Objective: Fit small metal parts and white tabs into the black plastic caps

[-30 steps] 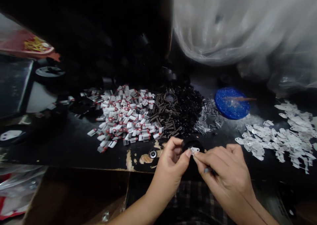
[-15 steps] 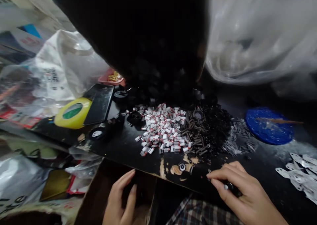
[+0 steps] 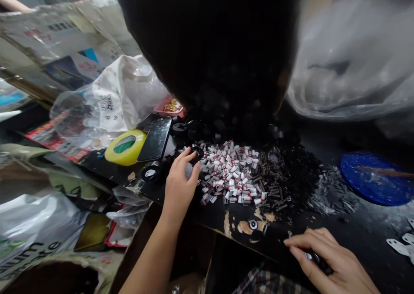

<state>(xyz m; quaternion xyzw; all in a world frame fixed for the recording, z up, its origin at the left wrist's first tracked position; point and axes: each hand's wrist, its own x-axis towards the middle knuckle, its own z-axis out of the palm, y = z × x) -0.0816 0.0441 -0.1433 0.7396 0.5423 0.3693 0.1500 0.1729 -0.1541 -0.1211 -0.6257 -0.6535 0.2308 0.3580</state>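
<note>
My left hand point(image 3: 181, 179) reaches over the table with thumb and fingers apart. Its fingertips are at a black round part point(image 3: 196, 155) beside the heap of small white cylinders with red ends point(image 3: 231, 173); whether they touch it I cannot tell. Near the front edge, my right hand point(image 3: 326, 257) is closed around a small black cylinder with a silvery end point(image 3: 313, 258), mostly hidden in the palm. Its thumb and index fingertips are close together beside a tiny metal bit point(image 3: 290, 233). Dark coil springs point(image 3: 271, 177) lie right of the white pieces.
A yellow tape roll point(image 3: 126, 147) and a phone point(image 3: 155, 139) lie at left, near a black disc point(image 3: 151, 172). To the right are grey pins point(image 3: 333, 192), a blue lid point(image 3: 375, 177) and metal plates point(image 3: 401, 245). A small ring part point(image 3: 252, 224) lies near the worn front edge.
My left hand has moved from below the table edge up and forward to the black round part. My right hand keeps its hold. The view has shifted left.
</note>
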